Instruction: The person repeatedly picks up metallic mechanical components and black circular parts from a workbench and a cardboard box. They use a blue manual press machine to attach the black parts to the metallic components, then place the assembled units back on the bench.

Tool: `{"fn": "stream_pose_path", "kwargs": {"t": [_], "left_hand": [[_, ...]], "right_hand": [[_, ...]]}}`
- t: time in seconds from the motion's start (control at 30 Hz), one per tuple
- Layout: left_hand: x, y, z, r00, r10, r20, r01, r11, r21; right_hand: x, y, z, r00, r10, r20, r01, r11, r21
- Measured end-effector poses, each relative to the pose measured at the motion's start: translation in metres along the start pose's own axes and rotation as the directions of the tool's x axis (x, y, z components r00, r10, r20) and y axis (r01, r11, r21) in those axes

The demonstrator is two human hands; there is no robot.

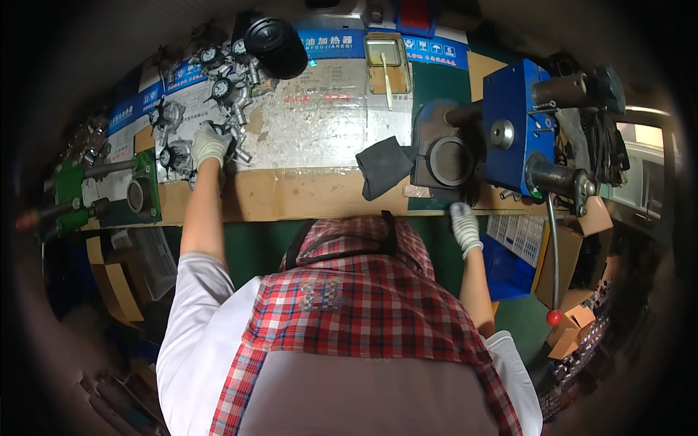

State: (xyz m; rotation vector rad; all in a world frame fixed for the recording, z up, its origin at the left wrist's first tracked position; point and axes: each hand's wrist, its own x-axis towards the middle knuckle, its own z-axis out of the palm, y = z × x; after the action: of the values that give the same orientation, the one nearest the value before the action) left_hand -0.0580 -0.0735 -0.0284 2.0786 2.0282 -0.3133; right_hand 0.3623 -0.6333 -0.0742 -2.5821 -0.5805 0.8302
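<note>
My left hand [209, 145], in a white knit glove, reaches over the left part of the bench. Its fingers are closed around a silvery cast metal part with pipe stubs [238, 151], partly covered by the glove. Similar metal castings with round black-faced fittings [224, 90] crowd beside and beyond it. My right hand [465, 228], also gloved, hangs at the bench's front edge on the right, just below a blue lever press [512, 123]. Its fingertips look dark, and whether they hold anything is not visible. A round dark fixture [449, 161] sits on the press base, close to this hand.
A dark folded cloth [385, 167] lies left of the fixture. Farther back are a tray with a brush [387, 65] and a black cylinder [276, 47]. A green clamping tool [142, 192] stands at the left. The press lever with a red knob [554, 317] hangs down at right.
</note>
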Motion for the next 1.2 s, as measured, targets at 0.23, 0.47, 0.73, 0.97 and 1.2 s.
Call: {"fn": "stream_pose_path", "kwargs": {"t": [0.23,0.47,0.73,0.97,1.2], "left_hand": [[-0.093,0.062,-0.001,0.907,0.419,0.047,-0.416,0.907,-0.064],[-0.144,0.066,0.065,0.655,0.744,-0.132,-0.740,0.596,-0.312],[-0.142,0.063,0.130,0.570,0.820,-0.054,-0.808,0.548,-0.217],[-0.111,0.139,0.128,0.627,0.733,0.263,-0.554,0.657,-0.511],[-0.102,0.138,-0.013,0.400,0.794,0.459,-0.181,0.559,-0.809]], "right_hand": [[0.002,-0.205,0.032,0.859,-0.348,0.374,0.374,0.927,0.003],[0.157,-0.321,0.070,0.922,-0.279,-0.269,0.233,0.953,-0.193],[0.202,-0.340,0.067,0.983,-0.109,-0.147,0.066,0.960,-0.272],[0.089,-0.326,0.022,0.972,-0.208,-0.105,0.227,0.745,0.627],[-0.002,-0.354,-0.025,0.515,-0.856,-0.054,0.812,0.507,-0.289]]}}
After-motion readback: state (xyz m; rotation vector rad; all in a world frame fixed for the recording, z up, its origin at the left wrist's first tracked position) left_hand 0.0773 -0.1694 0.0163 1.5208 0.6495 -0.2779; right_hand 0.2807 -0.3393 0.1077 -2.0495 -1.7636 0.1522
